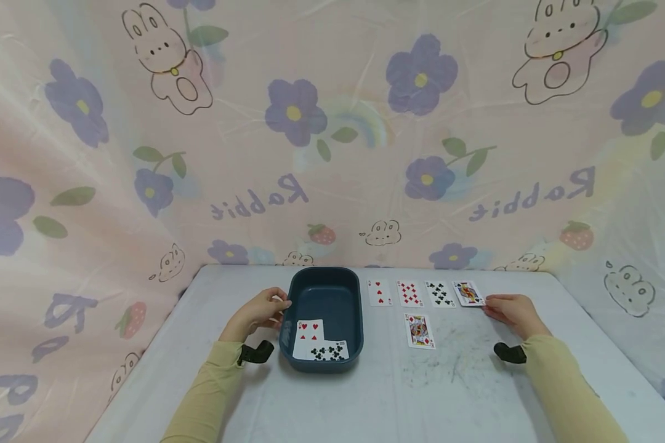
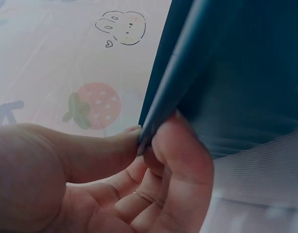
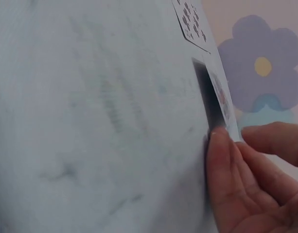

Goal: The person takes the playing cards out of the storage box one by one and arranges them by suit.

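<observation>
A printed cloth (image 1: pixel 354 172), patterned with rabbits, purple flowers and strawberries, fills twelve o'clock and both flanks, behind a white table (image 1: pixel 366 406). Two pale yellow sleeves reach in, the left sleeve (image 1: pixel 207 394) from seven o'clock, the right sleeve (image 1: pixel 571 394) from five. The dark blue tray (image 1: pixel 327 307) sits left of the table's middle. At its nine-to-ten o'clock edge is the left hand (image 1: pixel 259 312), thumb and forefinger narrowed on the rim. Well apart, out at the tray's three o'clock, the right hand (image 1: pixel 512 312) pinches a corner of a face card (image 1: pixel 467 291), which tilts slightly off the table. That card ends a row running from two o'clock of the tray nearly to three: a hearts card (image 1: pixel 379 293), a diamonds card (image 1: pixel 409 294), a clubs card (image 1: pixel 440 294), then the pinched one. A second face card (image 1: pixel 419 331) lies flat at the tray's three o'clock, below the row. Inside the tray, toward six o'clock, a red-suited card (image 1: pixel 310 330) and a black-suited card (image 1: pixel 332 349) overlap. Black wrist mounts (image 1: pixel 257 352) show below both hands. Smallest is a thin ring (image 2: pixel 145 196) on a left finger.
</observation>
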Available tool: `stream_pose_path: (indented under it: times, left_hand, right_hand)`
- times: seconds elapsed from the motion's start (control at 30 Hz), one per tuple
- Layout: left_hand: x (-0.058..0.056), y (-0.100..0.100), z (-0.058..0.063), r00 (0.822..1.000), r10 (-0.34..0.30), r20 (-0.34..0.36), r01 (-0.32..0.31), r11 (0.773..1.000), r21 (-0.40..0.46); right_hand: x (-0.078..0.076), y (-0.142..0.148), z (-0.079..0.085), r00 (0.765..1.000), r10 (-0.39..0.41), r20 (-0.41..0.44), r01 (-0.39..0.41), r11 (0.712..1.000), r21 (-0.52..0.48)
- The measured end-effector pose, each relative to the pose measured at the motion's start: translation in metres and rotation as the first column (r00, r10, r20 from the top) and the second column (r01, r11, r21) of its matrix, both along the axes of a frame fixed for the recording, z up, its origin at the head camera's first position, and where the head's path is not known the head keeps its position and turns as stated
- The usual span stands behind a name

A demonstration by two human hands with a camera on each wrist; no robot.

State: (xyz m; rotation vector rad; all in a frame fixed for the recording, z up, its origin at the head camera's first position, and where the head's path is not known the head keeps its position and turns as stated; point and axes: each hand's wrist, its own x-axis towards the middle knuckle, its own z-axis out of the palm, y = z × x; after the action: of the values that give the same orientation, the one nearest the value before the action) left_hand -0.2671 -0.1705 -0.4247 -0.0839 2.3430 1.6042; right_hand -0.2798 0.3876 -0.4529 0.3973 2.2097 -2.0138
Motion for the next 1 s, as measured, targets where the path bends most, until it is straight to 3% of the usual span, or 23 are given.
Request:
stream_pose_path:
  times: [0.33,0.67,0.83,1.0]
  left_hand:
    - [0.001,0.0,-0.002,1.0,0.003,0.004,-0.003,1.0,-0.003]
    - [-0.002,-0.001,0.001,1.0,0.005,-0.001,-0.005,1.0,-0.014]
    - [-0.002,-0.001,0.005,1.0,0.002,0.011,-0.002,1.0,-0.03]
    - [-0.004,0.0,0.005,1.0,-0.01,0.017,0.01,0.999,-0.031]
  right_hand:
    - [0.005,-0.003,0.005,1.0,-0.024,-0.006,0.025,0.999,0.032]
    - [0.0,-0.01,0.019,0.998,-0.005,-0.061,0.021,0.963,0.267]
    - [-0.008,-0.041,0.035,0.988,0.062,-0.143,-0.015,0.951,0.309]
    - [-0.01,-0.086,0.059,0.962,0.199,-0.186,-0.139,0.947,0.29]
